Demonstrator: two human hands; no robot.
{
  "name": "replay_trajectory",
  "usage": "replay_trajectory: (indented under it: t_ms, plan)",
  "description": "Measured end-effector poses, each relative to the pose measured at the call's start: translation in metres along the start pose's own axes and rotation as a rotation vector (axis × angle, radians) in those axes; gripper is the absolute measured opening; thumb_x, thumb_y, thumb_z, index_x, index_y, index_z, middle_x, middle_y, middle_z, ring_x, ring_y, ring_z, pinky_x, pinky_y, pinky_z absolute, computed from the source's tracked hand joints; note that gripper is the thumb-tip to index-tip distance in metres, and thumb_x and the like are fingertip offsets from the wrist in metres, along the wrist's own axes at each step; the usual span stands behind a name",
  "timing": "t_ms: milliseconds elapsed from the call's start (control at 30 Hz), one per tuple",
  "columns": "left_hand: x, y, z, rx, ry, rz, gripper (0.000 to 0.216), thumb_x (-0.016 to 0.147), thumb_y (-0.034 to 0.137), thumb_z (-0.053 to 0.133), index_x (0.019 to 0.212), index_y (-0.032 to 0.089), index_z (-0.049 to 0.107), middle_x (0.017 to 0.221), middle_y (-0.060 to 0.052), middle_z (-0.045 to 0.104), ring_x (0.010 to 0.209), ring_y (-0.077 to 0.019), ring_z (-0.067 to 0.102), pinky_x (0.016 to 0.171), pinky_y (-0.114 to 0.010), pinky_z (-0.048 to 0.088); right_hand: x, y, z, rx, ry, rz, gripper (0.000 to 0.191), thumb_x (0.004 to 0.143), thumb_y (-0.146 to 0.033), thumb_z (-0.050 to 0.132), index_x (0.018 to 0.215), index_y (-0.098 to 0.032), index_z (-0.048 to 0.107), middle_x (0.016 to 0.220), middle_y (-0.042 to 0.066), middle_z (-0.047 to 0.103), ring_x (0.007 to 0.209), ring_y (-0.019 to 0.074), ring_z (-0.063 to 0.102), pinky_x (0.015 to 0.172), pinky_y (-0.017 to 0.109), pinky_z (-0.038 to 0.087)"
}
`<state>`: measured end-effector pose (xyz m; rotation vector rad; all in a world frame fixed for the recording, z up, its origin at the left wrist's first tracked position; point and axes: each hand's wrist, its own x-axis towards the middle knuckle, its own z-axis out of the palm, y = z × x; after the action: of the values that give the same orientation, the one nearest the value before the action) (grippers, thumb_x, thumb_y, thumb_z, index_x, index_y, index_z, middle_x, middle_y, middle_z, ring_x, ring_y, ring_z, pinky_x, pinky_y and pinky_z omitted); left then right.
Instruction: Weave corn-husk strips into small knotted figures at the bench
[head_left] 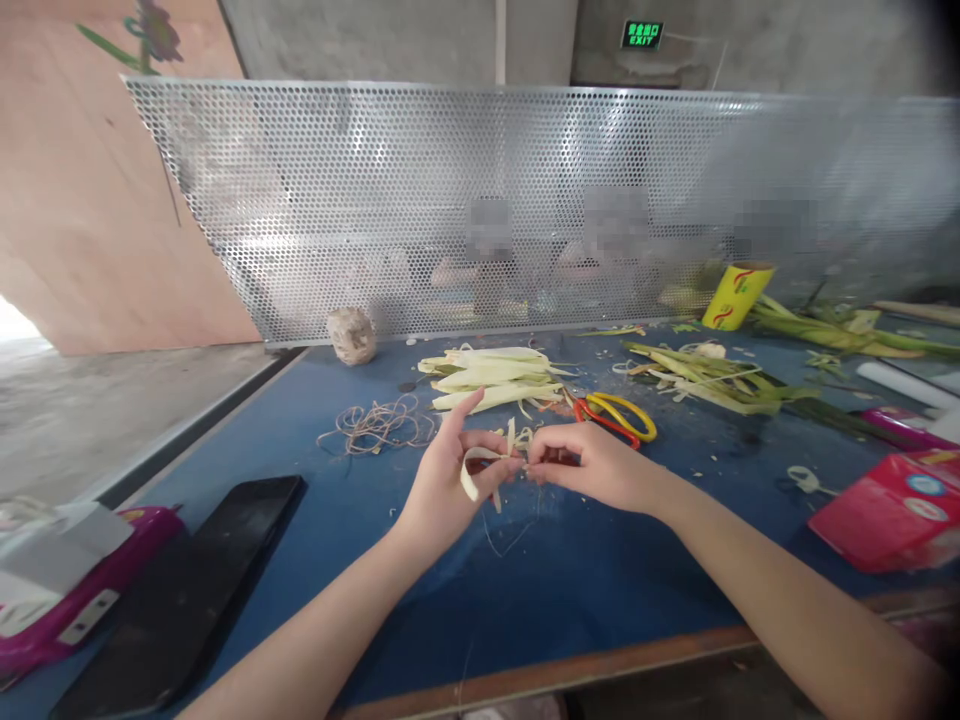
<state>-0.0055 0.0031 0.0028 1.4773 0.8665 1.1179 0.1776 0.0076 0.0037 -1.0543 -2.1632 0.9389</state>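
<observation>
My left hand (450, 470) and my right hand (592, 462) meet above the blue table (360, 560), both pinching a small folded piece of pale leaf strips (487, 462). A loop of strip curls below my left thumb, and my left forefinger sticks up. My right fingers are closed on the piece's right end. A thin thread hangs down from it to the table. Just behind my hands lie red and yellow scissors (619, 415) and a pile of pale leaf strips (495, 378).
A tangle of twine (379, 425) and a twine ball (352, 335) lie at the back left. A black phone (187, 590) and a pink device (67, 590) sit at the left. Green leaves (720, 380), a yellow cup (737, 295) and a red packet (892, 510) are on the right. A perforated metal screen (525, 200) stands behind, with people beyond it.
</observation>
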Motion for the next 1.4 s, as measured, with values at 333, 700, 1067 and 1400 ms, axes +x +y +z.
replay_trajectory:
  t_ms: [333, 700, 1067, 1400]
  plan:
    - [0.003, 0.011, -0.003, -0.086, 0.021, -0.108, 0.089, 0.057, 0.014, 0.074, 0.132, 0.011, 0.025, 0.061, 0.003, 0.062, 0.049, -0.0124, 0.058, 0.047, -0.025, 0.050, 0.001, -0.001, -0.007, -0.062, -0.004, -0.029, 0.017, 0.081, -0.030, 0.056, 0.071, -0.017, 0.055, 0.064, -0.001, 0.056, 0.056, 0.0097, 0.049, 0.054, 0.022, 0.038]
    - [0.001, 0.005, -0.002, -0.083, -0.097, -0.012, 0.080, 0.079, 0.025, 0.057, 0.141, 0.018, 0.006, 0.107, -0.015, 0.066, 0.066, -0.0174, 0.064, 0.041, -0.021, 0.044, 0.004, 0.005, 0.008, 0.479, -0.028, 0.038, 0.029, 0.084, -0.032, 0.053, 0.104, -0.020, 0.036, 0.071, -0.002, 0.058, 0.053, 0.0075, 0.050, 0.048, 0.020, 0.039]
    - [0.001, 0.003, -0.003, 0.110, 0.100, 0.137, 0.055, 0.075, 0.021, 0.061, 0.124, 0.019, 0.037, 0.083, -0.003, 0.067, 0.050, -0.0093, 0.060, 0.053, -0.023, 0.049, 0.004, 0.004, 0.006, 0.438, 0.082, -0.043, 0.014, 0.082, -0.030, 0.054, 0.087, -0.017, 0.053, 0.053, -0.006, 0.051, 0.050, 0.0074, 0.049, 0.050, 0.021, 0.036]
    - [-0.005, 0.011, 0.002, 0.092, 0.109, 0.163, 0.044, 0.072, 0.020, 0.064, 0.111, 0.019, 0.042, 0.071, 0.000, 0.063, 0.055, -0.0096, 0.056, 0.058, -0.023, 0.048, 0.004, 0.003, 0.007, 0.414, 0.061, 0.002, 0.023, 0.083, -0.037, 0.051, 0.073, -0.016, 0.053, 0.044, -0.008, 0.043, 0.039, 0.0048, 0.039, 0.044, 0.019, 0.033]
